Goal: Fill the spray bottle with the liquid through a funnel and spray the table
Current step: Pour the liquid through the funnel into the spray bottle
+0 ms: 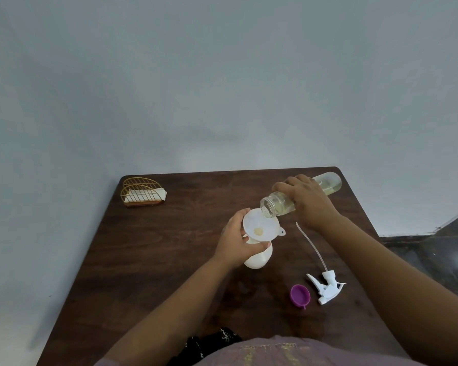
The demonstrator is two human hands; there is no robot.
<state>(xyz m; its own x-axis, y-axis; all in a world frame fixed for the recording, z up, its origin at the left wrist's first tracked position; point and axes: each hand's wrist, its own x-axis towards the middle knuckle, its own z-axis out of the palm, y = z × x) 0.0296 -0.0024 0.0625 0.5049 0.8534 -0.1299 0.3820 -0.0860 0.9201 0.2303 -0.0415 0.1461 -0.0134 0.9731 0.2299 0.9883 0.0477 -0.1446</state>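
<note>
A dark wooden table (pixel 148 260) stands against a pale wall, seen from above by the person working at it.

The left hand (pixel 237 240) is closed around the neck of a white spray bottle (pixel 258 257), which stands upright near the middle of the table with its head removed. A white funnel (pixel 261 225) sits in the bottle's mouth; a small pool of yellowish liquid (pixel 258 231) lies at the funnel's throat. The fingers wrap the far side just under the funnel's bowl, and the thumb presses the near side.

The right hand (pixel 306 200) grips a clear bottle (pixel 278 203) around its middle from above, fingers curled over it. The clear bottle is tipped nearly level, its base toward the far right corner and its open mouth lowered to the funnel's rim on the right side. Pale yellow liquid is visible inside along its lower wall. Whether the mouth touches the funnel cannot be told.

The trigger spray head (pixel 325 286) lies on its side toward the right edge of the table, its thin dip tube (pixel 311 245) running away toward the far edge. Just left of it lies a purple cap (pixel 299 295), open side up, apart from the spray head.

At the far left corner stands a gold wire holder (pixel 142 192) with white napkins (pixel 132 198) in it, well apart from the work.
</note>
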